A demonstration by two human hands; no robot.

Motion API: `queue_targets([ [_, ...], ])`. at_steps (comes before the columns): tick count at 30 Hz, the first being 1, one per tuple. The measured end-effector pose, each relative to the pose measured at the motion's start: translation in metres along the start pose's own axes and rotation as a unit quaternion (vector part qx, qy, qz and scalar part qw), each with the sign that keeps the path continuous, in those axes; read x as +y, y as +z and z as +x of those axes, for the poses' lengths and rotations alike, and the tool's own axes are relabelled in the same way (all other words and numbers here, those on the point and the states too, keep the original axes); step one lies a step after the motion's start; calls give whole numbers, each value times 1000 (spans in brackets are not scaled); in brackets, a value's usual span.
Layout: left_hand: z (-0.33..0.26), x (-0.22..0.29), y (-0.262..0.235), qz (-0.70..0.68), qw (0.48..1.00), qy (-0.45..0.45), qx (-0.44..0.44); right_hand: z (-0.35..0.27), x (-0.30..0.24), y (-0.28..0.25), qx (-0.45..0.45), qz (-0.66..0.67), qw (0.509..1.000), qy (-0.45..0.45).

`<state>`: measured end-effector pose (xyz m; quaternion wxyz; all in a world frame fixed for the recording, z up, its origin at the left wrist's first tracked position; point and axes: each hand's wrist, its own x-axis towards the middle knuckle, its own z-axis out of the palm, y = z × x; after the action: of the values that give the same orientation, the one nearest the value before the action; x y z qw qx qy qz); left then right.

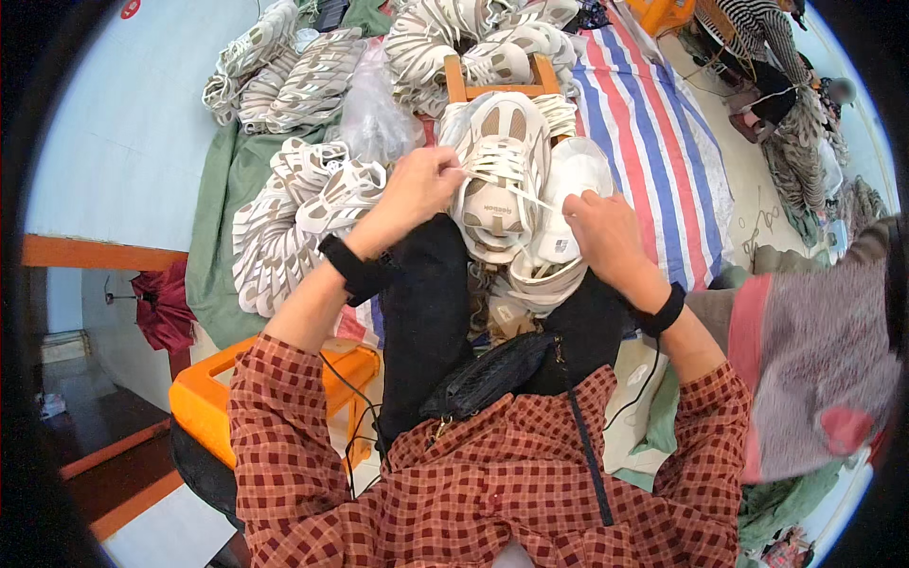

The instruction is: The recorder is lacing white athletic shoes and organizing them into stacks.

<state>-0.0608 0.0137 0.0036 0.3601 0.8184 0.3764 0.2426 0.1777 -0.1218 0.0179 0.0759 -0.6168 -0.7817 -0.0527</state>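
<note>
Hands (417,185) (601,222) in pinching grip on shoelace (511,189), sneaker piles (294,218) alongside.

A striped red, white and blue sheet (653,133) covers the floor at upper right of the frame, a green cloth (222,199) at upper left. Heaps of white sneakers (294,213) lie on them, with a clear plastic bag (374,118).

Both your forearms come up from the lower edge, checked sleeves pushed back to mid-forearm, black bands on both wrists. Left hand (418,186) is curled, fingertips pinched together at upper right. Right hand (604,223) sits back-up, thumb and forefinger pinched. Hands near, not touching.
</note>
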Motion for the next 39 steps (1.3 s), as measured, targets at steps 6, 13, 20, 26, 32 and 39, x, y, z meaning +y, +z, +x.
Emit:
queue_targets([
  [6,5,-22,-98,-567,810,-146,-38,6,43,-57,-179,612,743,203],
  [13,-13,-80,-219,-674,712,-55,189,-103,249,-54,297,843,362,265],
  [20,-84,-158,-350,-616,735,-32,282,-136,285,-62,424,719,449,318],
  [26,-131,-154,-376,-321,813,-149,462,-35,167,-47,99,578,744,320],
  [32,-49,-27,-123,-105,969,-178,132,20,32,-16,-108,372,917,100],
  [39,-37,50,24,-196,958,-158,-139,51,1,20,-57,204,970,116],
])
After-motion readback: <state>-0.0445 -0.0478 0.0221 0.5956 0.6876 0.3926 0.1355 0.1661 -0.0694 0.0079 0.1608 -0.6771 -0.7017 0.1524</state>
